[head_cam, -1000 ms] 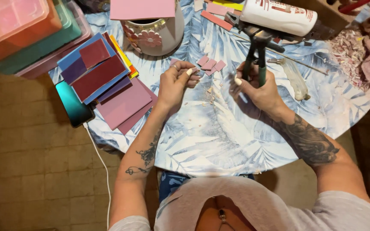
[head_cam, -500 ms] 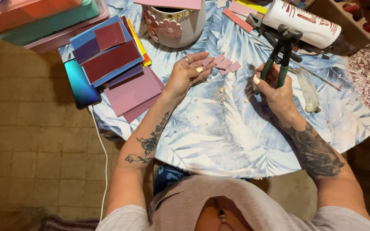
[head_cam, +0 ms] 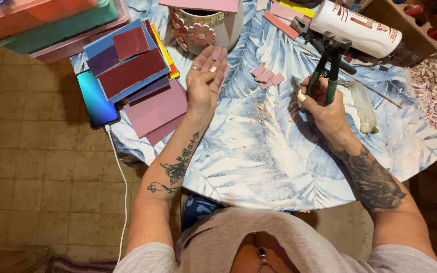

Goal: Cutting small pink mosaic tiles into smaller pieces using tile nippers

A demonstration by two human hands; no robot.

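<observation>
The right hand [head_cam: 324,103] is wrapped around the green handles of a pair of tile nippers [head_cam: 330,65], gripping them so the dark head points away from the person, up over the table. The left hand [head_cam: 204,81] is lifted just above the tabletop with the palm turned up and the fingers loosely spread; a small pink tile piece [head_cam: 217,53] sits at its fingertips, though I cannot tell whether it is pinched or only resting there. There is a ring on one finger.

Between the two hands, a little cluster of pink tile pieces [head_cam: 267,77] lies on the leaf-patterned tablecloth [head_cam: 259,151], with pale crumbs scattered just below it. To the left of the raised hand a stack of coloured tiles [head_cam: 137,76], pink, maroon, purple and blue, is fanned near the table's edge, and a phone [head_cam: 95,98] with a white cable lies beside it. Beyond the left hand stands a flower-decorated pot [head_cam: 201,30]. Past the nippers a white bottle [head_cam: 357,28] lies on its side, and a heap of tile chips [head_cam: 431,86] sits at the far right.
</observation>
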